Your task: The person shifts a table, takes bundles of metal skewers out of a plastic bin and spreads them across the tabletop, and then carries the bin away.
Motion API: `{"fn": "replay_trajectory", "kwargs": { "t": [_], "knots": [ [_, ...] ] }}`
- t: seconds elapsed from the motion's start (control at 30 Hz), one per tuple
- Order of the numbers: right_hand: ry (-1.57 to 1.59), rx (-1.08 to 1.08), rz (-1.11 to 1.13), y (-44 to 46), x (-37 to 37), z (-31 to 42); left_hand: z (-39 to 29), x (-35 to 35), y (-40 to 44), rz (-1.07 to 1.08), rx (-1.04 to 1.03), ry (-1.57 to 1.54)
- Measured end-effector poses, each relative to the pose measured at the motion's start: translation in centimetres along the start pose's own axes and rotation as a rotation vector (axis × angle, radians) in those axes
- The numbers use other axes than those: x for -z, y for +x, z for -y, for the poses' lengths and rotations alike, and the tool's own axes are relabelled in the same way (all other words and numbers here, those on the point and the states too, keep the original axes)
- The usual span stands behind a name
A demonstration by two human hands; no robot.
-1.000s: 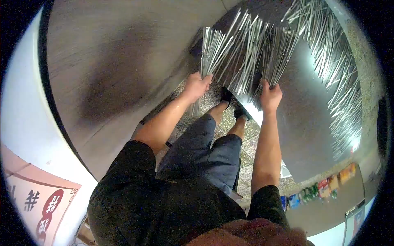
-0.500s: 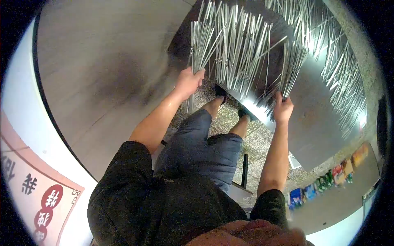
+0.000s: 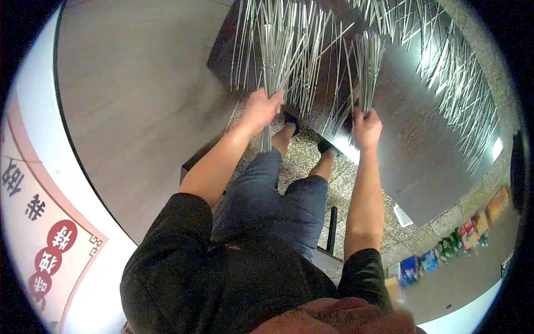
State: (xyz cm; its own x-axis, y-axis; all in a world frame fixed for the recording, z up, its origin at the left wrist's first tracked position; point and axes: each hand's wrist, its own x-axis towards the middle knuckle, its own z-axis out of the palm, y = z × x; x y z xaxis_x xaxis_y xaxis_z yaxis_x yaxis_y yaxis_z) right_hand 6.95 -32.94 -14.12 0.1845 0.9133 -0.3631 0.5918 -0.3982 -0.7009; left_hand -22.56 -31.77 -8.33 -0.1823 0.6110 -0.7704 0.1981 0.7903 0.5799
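My left hand (image 3: 260, 113) is closed around a bundle of thin metal skewers (image 3: 273, 53). The bundle stands up from the fist, fanning out a little, and its lower ends stick out below the hand. In my right hand (image 3: 367, 131) is a second bundle of skewers (image 3: 368, 64), held near its lower end with the tops spread. Between and behind the two bundles, many loose skewers (image 3: 311, 72) lie roughly side by side on a dark tabletop (image 3: 417, 119), some reaching its near edge. My left bundle partly covers them.
More skewers (image 3: 461, 83) lie scattered along the table's far right side. A wide brown surface (image 3: 139, 83) stretches to the left. Colourful packets (image 3: 445, 247) line a counter at lower right. A white object (image 3: 403, 216) is near the table's edge. My legs are below.
The view has shifted, so the table and loose skewers appear further left. My right hand has come closer to my left hand and slightly up. Both bundles remain held.
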Motion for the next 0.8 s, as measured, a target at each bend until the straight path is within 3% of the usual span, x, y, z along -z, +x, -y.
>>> {"fn": "replay_trajectory", "kwargs": {
  "t": [0.17, 0.43, 0.8],
  "knots": [
    [-0.151, -0.007, -0.015, 0.4, 0.3, 0.1, 0.1, -1.1, -0.5, 0.018, 0.005, -0.008],
    [-0.112, -0.022, -0.140, -1.2, 3.2, -2.2, 0.1, -1.8, -0.6, 0.023, -0.005, 0.030],
    [-0.168, -0.113, -0.144, -4.5, 8.8, -10.1, -1.8, -6.9, -2.4, 0.141, 0.032, -0.033]
  ]
}}
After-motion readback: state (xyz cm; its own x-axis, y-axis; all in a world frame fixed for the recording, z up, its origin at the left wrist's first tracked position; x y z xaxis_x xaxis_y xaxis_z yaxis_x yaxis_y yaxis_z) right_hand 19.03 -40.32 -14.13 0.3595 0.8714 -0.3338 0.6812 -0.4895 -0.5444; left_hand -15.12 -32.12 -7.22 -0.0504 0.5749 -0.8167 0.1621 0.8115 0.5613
